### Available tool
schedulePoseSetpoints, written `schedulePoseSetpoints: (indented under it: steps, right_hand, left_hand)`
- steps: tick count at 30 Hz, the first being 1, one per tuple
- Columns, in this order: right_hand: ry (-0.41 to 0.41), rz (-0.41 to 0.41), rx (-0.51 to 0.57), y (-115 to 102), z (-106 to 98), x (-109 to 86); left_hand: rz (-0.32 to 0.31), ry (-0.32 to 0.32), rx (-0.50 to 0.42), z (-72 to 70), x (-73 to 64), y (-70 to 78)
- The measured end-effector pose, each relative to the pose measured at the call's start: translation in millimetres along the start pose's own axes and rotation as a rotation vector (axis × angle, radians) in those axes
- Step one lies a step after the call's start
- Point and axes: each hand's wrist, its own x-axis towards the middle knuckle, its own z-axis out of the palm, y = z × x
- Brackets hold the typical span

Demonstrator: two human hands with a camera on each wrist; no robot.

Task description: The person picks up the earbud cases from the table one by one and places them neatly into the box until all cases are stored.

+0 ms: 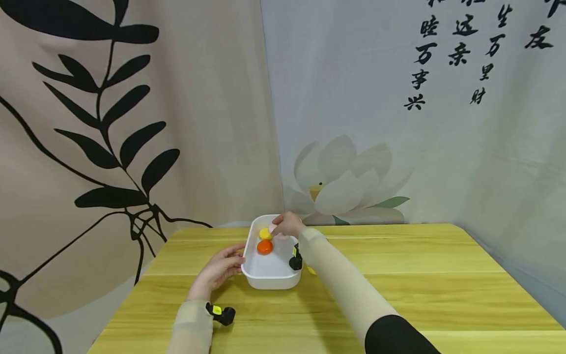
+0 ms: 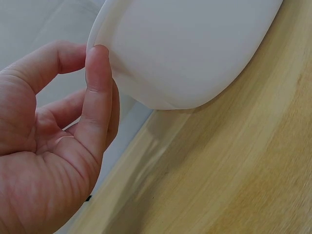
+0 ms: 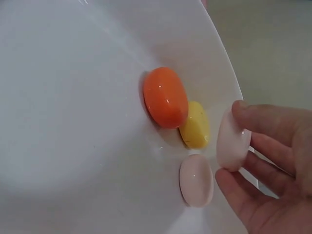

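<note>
Your left hand (image 1: 221, 267) pinches one white tub (image 1: 271, 271); your right hand (image 1: 289, 224) grips one pale-pink oval (image 3: 231, 144) — inside lie one orange oval (image 3: 165, 99), one yellow oval (image 3: 195, 127), another pink oval (image 3: 196, 180).

Soft, diffuse light filled the head view fairly evenly, leaving faint shadows on the surface (image 1: 424, 290) toward 6 o'clock. The left wrist view was duller, with a soft-edged shadow between 6 and 7 o'clock. The right wrist view looked dim and greyish; small glints sat on the orange piece (image 3: 165, 97), and the background (image 3: 268, 53) at 2 o'clock was blurred.
</note>
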Motion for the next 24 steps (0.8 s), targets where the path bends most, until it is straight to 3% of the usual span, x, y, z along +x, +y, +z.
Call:
schedulePoseSetpoints:
  steps: [24]
  right_hand:
    - [-0.079,0.018,-0.028,2.8,1.6,3.3]
  left_hand:
    - [-0.006,-0.01,0.007,0.4,-0.1,-0.2]
